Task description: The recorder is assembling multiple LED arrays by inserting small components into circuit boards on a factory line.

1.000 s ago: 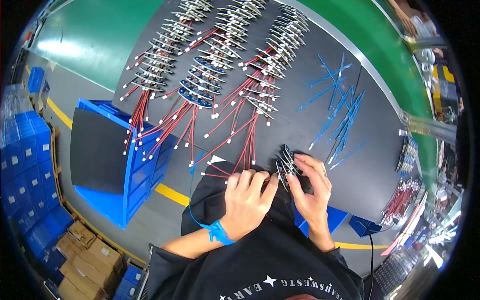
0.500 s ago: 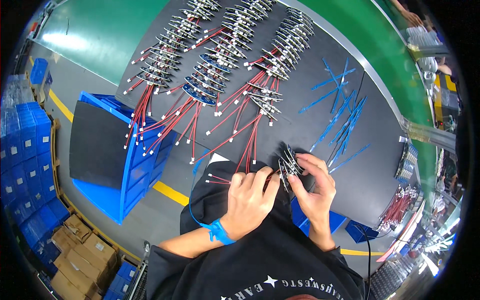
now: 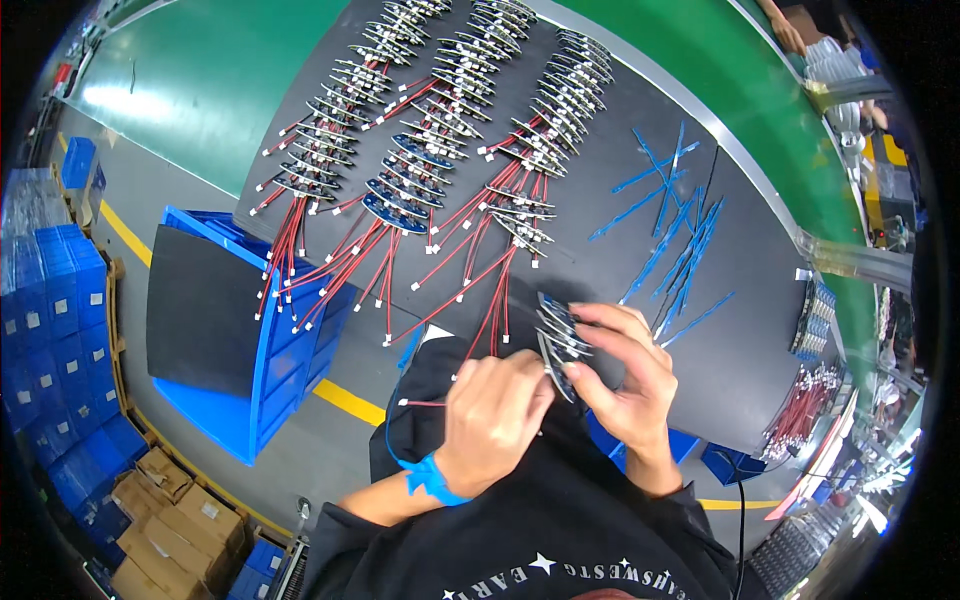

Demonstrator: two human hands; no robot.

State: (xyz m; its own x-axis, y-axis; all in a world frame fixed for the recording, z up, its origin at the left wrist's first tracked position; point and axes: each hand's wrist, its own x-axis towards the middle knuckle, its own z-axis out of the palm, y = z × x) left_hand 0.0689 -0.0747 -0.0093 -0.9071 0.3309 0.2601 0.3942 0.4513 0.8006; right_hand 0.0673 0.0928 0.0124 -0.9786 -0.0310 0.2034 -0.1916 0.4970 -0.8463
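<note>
Just over the near table edge, my right hand (image 3: 632, 380) grips a small stack of curved circuit boards (image 3: 562, 343) between thumb and fingers. My left hand (image 3: 492, 412), with a blue wrist strap (image 3: 432, 478) on its wrist, is curled closed beside the stack. A red wire (image 3: 425, 403) with a white plug sticks out to the left of it; the fingertips are partly hidden. Ahead, three long rows of similar boards with red wires stand on the black mat: a left row (image 3: 328, 128), a middle row (image 3: 425, 155) and a right row (image 3: 565, 110).
Blue strips (image 3: 680, 245) lie scattered on the mat's right half. Farther right are a stack of boards (image 3: 814, 320) and a bundle of red wires (image 3: 800, 410). A blue bin (image 3: 275, 370) stands left of the table; cardboard boxes (image 3: 180, 530) and blue crates (image 3: 60, 330) sit beyond it.
The left hand has drawn slightly down and curled tighter, and fewer wires show beside it. The boards in the right hand have tilted and shifted a little to the left.
</note>
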